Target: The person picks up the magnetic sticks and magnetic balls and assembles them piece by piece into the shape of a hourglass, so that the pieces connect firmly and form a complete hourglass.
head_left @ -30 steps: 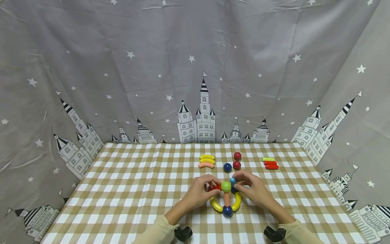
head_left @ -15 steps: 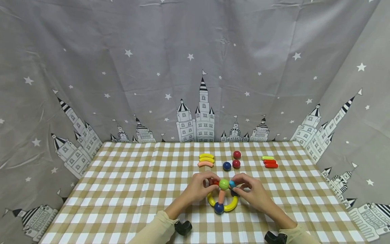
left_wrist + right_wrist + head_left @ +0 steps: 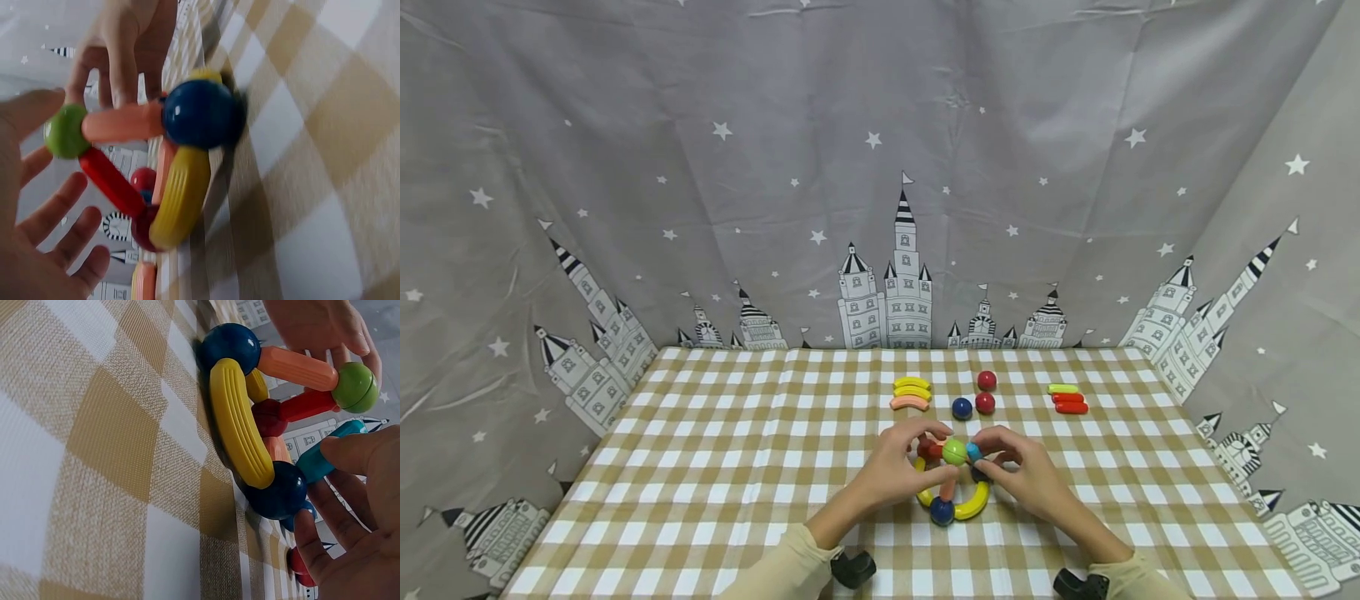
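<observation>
A toy frame of magnetic balls and sticks stands on the table. Yellow curved sticks (image 3: 240,422) form its base, linking a blue ball (image 3: 200,114), a dark blue ball (image 3: 278,490) and a dark red ball (image 3: 269,417). From the base an orange stick (image 3: 122,122) and a red stick (image 3: 112,182) rise to a green ball (image 3: 955,452). Around that ball the left hand (image 3: 891,467) has its thumb and index finger close by, other fingers spread. A light blue stick (image 3: 330,452) on the dark blue ball is pinched by the right hand (image 3: 1018,467), its top apart from the green ball.
Behind the hands lie curved yellow and orange sticks (image 3: 912,392), a blue ball (image 3: 962,408) and two red balls (image 3: 986,392). Further right are a green stick (image 3: 1063,388) and two red sticks (image 3: 1070,403). A checkered cloth (image 3: 737,467) covers the table; a grey curtain (image 3: 760,167) hangs behind.
The left hand has let go of the red stick and opened around the green ball. The frame has turned slightly, its front blue ball shifting left. The right hand keeps holding the light blue stick.
</observation>
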`<state>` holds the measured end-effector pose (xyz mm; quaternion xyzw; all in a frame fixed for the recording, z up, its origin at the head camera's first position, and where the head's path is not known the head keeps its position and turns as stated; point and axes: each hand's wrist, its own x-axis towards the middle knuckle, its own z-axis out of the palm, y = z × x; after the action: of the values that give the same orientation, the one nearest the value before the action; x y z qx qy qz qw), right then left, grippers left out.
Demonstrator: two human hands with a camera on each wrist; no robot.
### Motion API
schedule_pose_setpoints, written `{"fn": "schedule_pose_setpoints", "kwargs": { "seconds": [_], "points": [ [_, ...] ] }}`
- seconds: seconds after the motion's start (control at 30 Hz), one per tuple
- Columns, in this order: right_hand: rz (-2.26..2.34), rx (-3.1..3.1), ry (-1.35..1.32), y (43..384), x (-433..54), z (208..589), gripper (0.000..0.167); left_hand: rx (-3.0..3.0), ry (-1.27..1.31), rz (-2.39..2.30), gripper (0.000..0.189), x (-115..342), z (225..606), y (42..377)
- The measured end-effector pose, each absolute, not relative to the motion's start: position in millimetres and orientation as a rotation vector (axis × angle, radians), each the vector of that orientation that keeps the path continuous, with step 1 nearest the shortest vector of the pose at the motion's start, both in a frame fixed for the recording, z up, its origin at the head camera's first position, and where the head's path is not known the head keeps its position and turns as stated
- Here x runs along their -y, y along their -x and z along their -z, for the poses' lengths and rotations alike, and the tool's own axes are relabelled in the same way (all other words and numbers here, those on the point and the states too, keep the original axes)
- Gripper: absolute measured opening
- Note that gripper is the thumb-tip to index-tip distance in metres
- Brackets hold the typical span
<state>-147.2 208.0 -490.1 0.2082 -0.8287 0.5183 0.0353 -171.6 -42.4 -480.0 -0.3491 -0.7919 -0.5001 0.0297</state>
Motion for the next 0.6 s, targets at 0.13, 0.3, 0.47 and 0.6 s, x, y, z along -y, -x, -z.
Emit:
{"fn": "schedule_pose_setpoints", "kwargs": {
  "seconds": [0.13,0.3,0.47,0.6],
  "points": [
    [-1.594,2.541,-0.651,147.3,-209.0,490.5,0.026,2.406,1.066,1.504,0.034,35.6,478.5,170.1],
    [-1.587,2.54,-0.665,145.4,-208.6,489.0,0.027,2.427,1.037,1.475,0.031,34.1,476.5,171.1],
    [-1.542,2.528,-0.7,142.8,-208.2,490.8,0.028,2.44,1.031,1.491,0.032,37.4,477.5,173.7],
    [-1.524,2.521,-0.702,142.7,-207.7,492.2,0.028,2.43,1.035,1.489,0.032,39.4,477.1,175.4]
  ]
}}
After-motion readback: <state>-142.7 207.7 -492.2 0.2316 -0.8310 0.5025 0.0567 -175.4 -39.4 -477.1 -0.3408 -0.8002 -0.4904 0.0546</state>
